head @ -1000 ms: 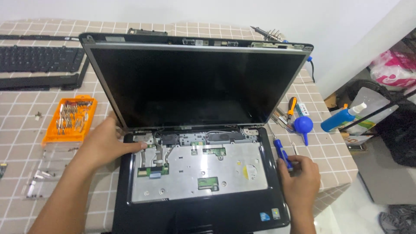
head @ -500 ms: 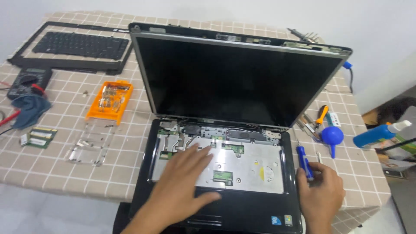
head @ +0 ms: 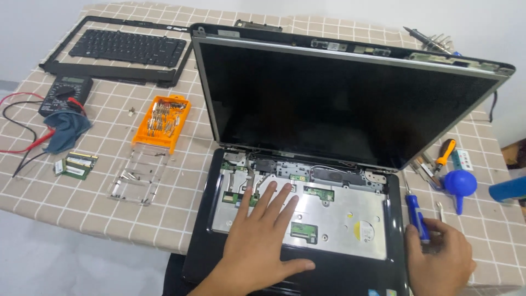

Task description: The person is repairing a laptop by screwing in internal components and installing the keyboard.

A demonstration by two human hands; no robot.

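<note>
An opened black laptop (head: 208,241) lies on the table with its keyboard removed, so the silver inner plate (head: 339,219) and small green boards show. Its dark screen (head: 339,104) stands upright without a bezel. My left hand (head: 257,241) rests flat on the inner plate, fingers spread and pointing toward the hinge. My right hand (head: 444,263) sits at the laptop's right front corner, closed around a blue-handled screwdriver (head: 416,216) whose tip points away from me.
The removed keyboard (head: 129,46) lies in a black bezel frame at the back left. A multimeter (head: 66,93) with red and black leads, a blue-grey cloth, an orange bit case (head: 163,121), its clear lid, memory modules (head: 76,164). Right: blue air blower (head: 459,183), orange-handled tool.
The view has shifted right and closer. My left hand has slid from the laptop's left hinge area onto the middle of the inner plate. My right hand keeps hold of the screwdriver.
</note>
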